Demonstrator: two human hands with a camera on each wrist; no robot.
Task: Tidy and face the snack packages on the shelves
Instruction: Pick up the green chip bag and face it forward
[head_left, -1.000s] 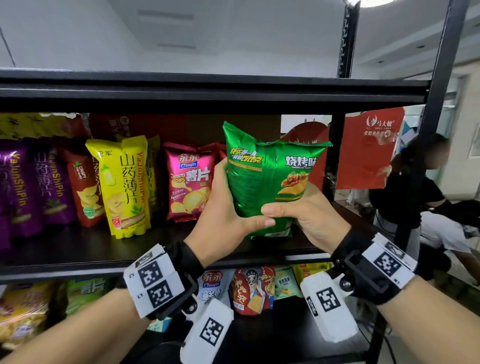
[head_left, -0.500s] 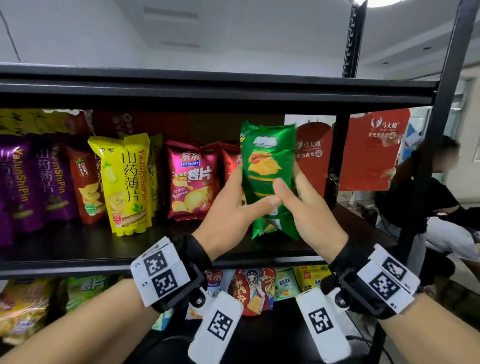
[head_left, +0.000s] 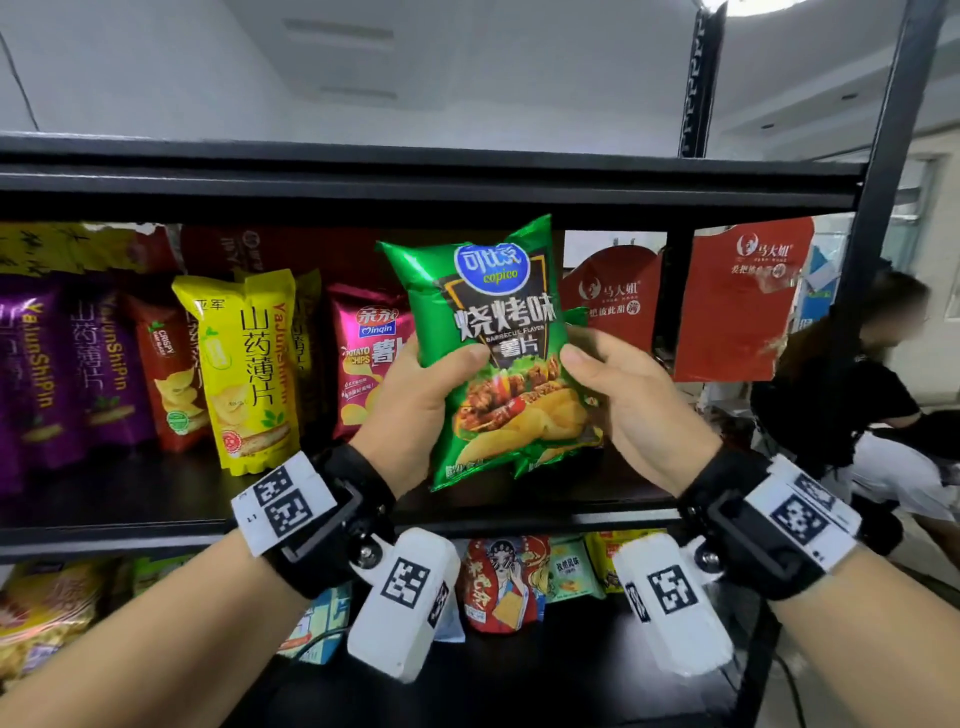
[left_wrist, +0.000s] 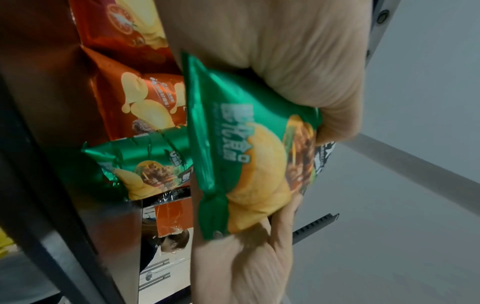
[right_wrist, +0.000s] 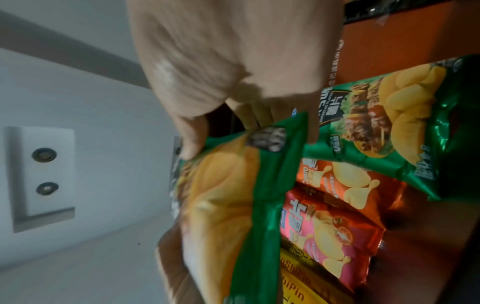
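A green barbecue chip bag (head_left: 498, 343) stands upright in front of the middle shelf (head_left: 156, 499), its printed front facing me. My left hand (head_left: 415, 405) grips its left edge, thumb across the front. My right hand (head_left: 623, 395) grips its right edge the same way. The left wrist view shows the held green bag (left_wrist: 241, 148) under my palm; the right wrist view shows the same bag (right_wrist: 233, 205) pinched by my thumb. A second green bag (left_wrist: 145, 164) of the same kind stands on the shelf right behind it, also seen as the rear green bag (right_wrist: 389, 127).
Left of the green bags stand a pink chip bag (head_left: 369, 358), a yellow bag (head_left: 249, 374), a red bag (head_left: 166, 379) and purple bags (head_left: 57, 374). Red paper boxes (head_left: 737, 306) sit behind the shelf post (head_left: 878, 260). More snacks fill the lower shelf (head_left: 509, 582). A person (head_left: 872, 395) sits at right.
Both hands have turned the green bag round: a second ago its back faced me, half a second ago it was edge-on, and now its front faces me. It also sits slightly higher.
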